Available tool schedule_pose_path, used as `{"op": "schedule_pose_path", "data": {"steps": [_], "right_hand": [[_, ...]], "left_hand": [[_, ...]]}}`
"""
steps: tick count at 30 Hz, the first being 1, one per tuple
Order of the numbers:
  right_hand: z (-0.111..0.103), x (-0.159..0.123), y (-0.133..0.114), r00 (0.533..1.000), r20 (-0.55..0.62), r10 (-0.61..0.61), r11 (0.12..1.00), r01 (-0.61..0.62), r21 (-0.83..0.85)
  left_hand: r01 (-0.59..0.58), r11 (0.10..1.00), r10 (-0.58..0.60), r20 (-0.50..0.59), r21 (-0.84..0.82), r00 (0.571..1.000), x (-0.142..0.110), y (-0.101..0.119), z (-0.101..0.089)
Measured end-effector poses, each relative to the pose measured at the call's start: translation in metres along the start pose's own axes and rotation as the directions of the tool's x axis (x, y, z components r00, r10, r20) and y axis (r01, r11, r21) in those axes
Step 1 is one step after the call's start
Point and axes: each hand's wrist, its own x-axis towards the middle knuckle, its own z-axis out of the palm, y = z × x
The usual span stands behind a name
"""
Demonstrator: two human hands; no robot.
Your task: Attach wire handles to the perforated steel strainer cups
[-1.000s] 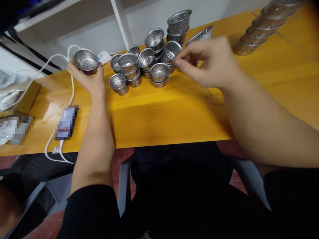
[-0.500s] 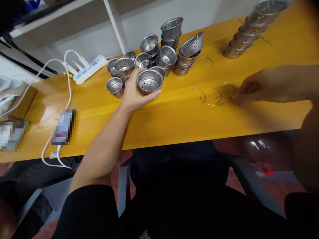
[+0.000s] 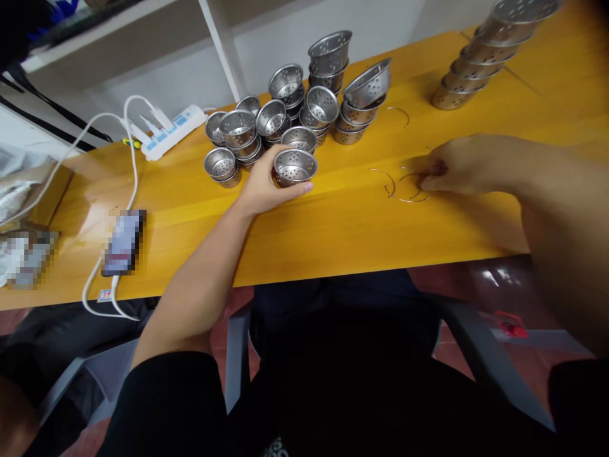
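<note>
My left hand [image 3: 266,186] is closed around a small perforated metal strainer cup [image 3: 295,166], its open mouth facing up and its thumb along the near side. Right behind it stands another strainer cup [image 3: 299,137]. My right hand [image 3: 461,166] is low over the table, thumb and fingers pinched together among thin curved wires [image 3: 391,184]. One wire [image 3: 419,198] lies just below the fingertips. What the pinch holds, if anything, is hidden by the fingers.
Several stacks of strainer cups [image 3: 328,54] stand along the back of the table [image 3: 333,235]. A taller leaning stack [image 3: 469,76] is at the back right. One wire [image 3: 402,116] lies apart. On the left are a power strip [image 3: 176,133], white cables and a phone [image 3: 122,242].
My left hand has brought the strainer cup slightly toward me and right, uncovering the cup behind. My right hand has moved left over the curved wires, covering the rightmost one.
</note>
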Motion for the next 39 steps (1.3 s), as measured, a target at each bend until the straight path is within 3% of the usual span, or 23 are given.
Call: {"op": "schedule_pose_path", "data": {"steps": [1, 3, 7, 10, 12, 16, 18, 22, 25, 29, 35, 39], "right_hand": [[-0.006, 0.001, -0.008, 0.993, 0.121, 0.012, 1.0, -0.01, -0.015], [-0.023, 0.001, -0.024, 0.991, 0.127, 0.037, 0.999, -0.033, -0.032], [-0.056, -0.011, -0.052, 0.996, -0.052, -0.074, 0.976, 0.083, 0.203], [-0.073, -0.021, -0.073, 0.963, -0.234, -0.135, 0.904, 0.216, 0.369], [-0.081, -0.023, -0.089, 0.936, -0.3, -0.186, 0.809, 0.319, 0.494], [-0.086, -0.009, -0.12, 0.836, -0.457, -0.305, 0.514, 0.548, 0.66], [-0.081, 0.004, -0.136, 0.803, -0.519, -0.292, 0.396, 0.596, 0.699], [-0.055, 0.031, -0.161, 0.794, -0.559, -0.239, 0.218, 0.605, 0.766], [-0.032, 0.046, -0.172, 0.783, -0.59, -0.197, 0.201, 0.622, 0.757], [-0.01, 0.056, -0.174, 0.782, -0.59, -0.201, 0.242, 0.623, 0.744], [0.004, 0.059, -0.169, 0.733, -0.65, -0.2, 0.345, 0.673, 0.654], [0.01, 0.061, -0.167, 0.687, -0.703, -0.183, 0.331, 0.716, 0.615]], "left_hand": [[-0.018, 1.0, 0.018, -0.001, -0.011, 1.0, 0.0, -0.003, 0.001], [-0.069, 0.997, 0.068, -0.009, -0.03, 0.998, 0.002, -0.012, 0.004], [-0.205, 0.976, 0.2, -0.065, -0.078, 0.978, 0.008, -0.032, 0.008], [-0.265, 0.959, 0.257, -0.089, -0.102, 0.962, 0.01, -0.039, 0.008], [-0.288, 0.951, 0.278, -0.094, -0.111, 0.956, 0.011, -0.041, 0.009], [-0.285, 0.941, 0.264, -0.13, -0.181, 0.956, 0.011, -0.046, 0.011], [-0.276, 0.934, 0.252, -0.129, -0.226, 0.959, 0.013, -0.05, 0.012], [-0.3, 0.929, 0.282, -0.109, -0.219, 0.953, 0.019, -0.059, 0.011], [-0.293, 0.94, 0.275, -0.122, -0.173, 0.954, 0.02, -0.058, 0.009], [-0.274, 0.948, 0.251, -0.15, -0.159, 0.956, 0.017, -0.054, 0.009], [-0.257, 0.955, 0.236, -0.145, -0.15, 0.961, 0.017, -0.055, 0.011], [-0.289, 0.946, 0.265, -0.168, -0.146, 0.95, 0.019, -0.057, 0.011]]}}
